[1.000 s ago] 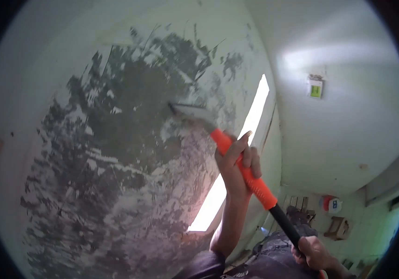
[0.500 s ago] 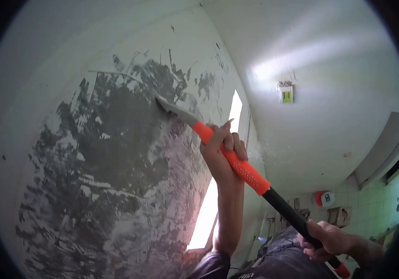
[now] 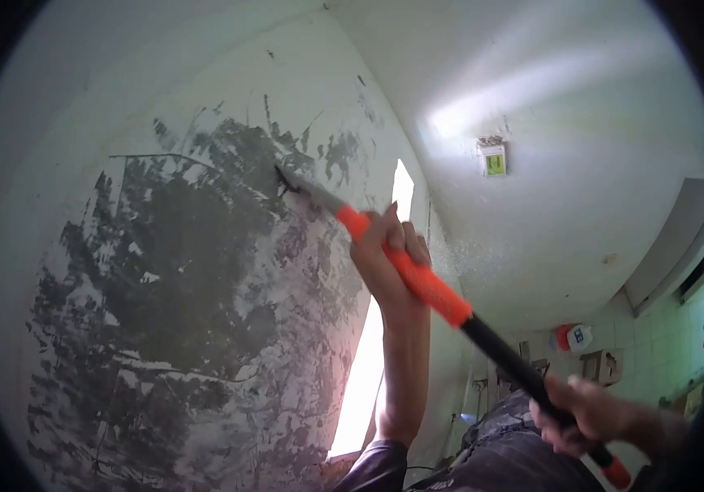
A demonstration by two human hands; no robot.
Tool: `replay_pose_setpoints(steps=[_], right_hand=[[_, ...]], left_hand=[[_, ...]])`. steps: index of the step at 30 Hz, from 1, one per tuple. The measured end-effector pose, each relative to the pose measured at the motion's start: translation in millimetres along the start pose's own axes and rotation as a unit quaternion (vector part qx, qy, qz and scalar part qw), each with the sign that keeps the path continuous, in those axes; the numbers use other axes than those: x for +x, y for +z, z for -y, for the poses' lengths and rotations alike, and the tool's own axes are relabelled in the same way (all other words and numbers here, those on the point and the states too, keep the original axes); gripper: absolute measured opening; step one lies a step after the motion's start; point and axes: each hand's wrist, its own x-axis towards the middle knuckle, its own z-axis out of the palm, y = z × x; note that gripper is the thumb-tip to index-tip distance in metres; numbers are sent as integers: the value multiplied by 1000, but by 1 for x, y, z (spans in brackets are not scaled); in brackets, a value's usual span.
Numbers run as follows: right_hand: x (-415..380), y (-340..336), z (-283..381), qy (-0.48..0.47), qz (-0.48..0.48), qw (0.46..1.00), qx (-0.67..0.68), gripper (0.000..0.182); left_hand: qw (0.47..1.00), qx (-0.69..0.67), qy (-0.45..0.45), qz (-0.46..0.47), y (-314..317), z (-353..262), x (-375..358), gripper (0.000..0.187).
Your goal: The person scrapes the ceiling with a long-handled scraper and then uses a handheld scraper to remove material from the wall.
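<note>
A long-handled scraper slants across the view, with an orange grip (image 3: 442, 293), a black shaft (image 3: 506, 351) and a flat metal blade (image 3: 311, 190). My left hand (image 3: 391, 256) is wrapped round the orange grip near the blade. Lower down, my right hand (image 3: 581, 414), slightly blurred, closes on the black shaft near its orange end cap (image 3: 616, 473). The blade's edge lies against a patchy surface (image 3: 196, 262), where white coating is stripped away over dark grey. Ragged white bits remain around the bare patch.
A bright narrow window opening (image 3: 360, 394) lies behind my left forearm. A small box with a yellow-green face (image 3: 494, 161) is fixed to the white surface at right. Low at right are a red and white round item (image 3: 571, 337) and a brown box (image 3: 602, 366).
The view has shifted, so the patchy surface sits further left and lower. Against that surface the blade has moved right and up. Both hands keep their hold on the scraper.
</note>
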Motion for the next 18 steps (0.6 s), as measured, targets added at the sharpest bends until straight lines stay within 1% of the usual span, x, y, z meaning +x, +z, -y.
replay_pose_setpoints(steps=[2, 3, 4, 5, 6, 7, 8, 9, 10, 11, 12, 14, 15, 16, 17, 18], right_hand=[[33, -10, 19, -31, -3, 999, 44, 63], [26, -7, 15, -28, -6, 999, 42, 63], [14, -5, 14, -7, -4, 1000, 29, 64], [3, -2, 11, 12, -1, 1000, 22, 65], [-1, -1, 10, 34, 6, 999, 18, 65], [0, -1, 14, 17, 2, 1000, -11, 66], [9, -5, 10, 21, 1, 1000, 1, 66], [26, -13, 5, 6, -6, 1000, 13, 66], [40, -22, 12, -11, -15, 1000, 13, 66], [43, -31, 34, -41, -30, 999, -8, 66], [19, -22, 31, -9, -45, 998, -46, 67], [2, -18, 34, 42, -41, 997, -42, 66], [3, -15, 25, 46, -40, 998, -33, 66], [1, -8, 14, 59, -40, 997, -21, 66], [-4, -8, 16, 65, -41, 997, -21, 65], [-5, -16, 32, 56, -49, 997, -38, 65]], left_hand=[[999, -41, -21, -22, 13, 9, 42, 7], [1000, -24, -15, -5, 11, 10, 39, 5], [999, -36, -8, -1, 9, 7, 31, 5], [999, -15, -10, 27, -1, 4, 13, 6], [999, 11, -13, 50, -8, 3, 5, 12], [998, 12, -19, 55, -10, 5, 11, 28], [998, 16, -31, 55, -12, 13, 18, 28], [998, 7, -39, 40, -14, 22, 28, 25], [999, -8, -37, 23, -8, 27, 41, 23], [999, -36, -15, 15, 7, 24, 56, 20], [999, -48, 3, 25, 11, 21, 58, 20], [999, 17, 2, 34, -1, 20, 30, 29], [999, -25, -10, -19, 6, 28, 54, 29], [997, -3, 26, 72, 4, 35, 80, 25], [999, -8, 0, 53, 1, 40, 75, 20], [999, -24, -8, 45, 10, 40, 83, 16]])
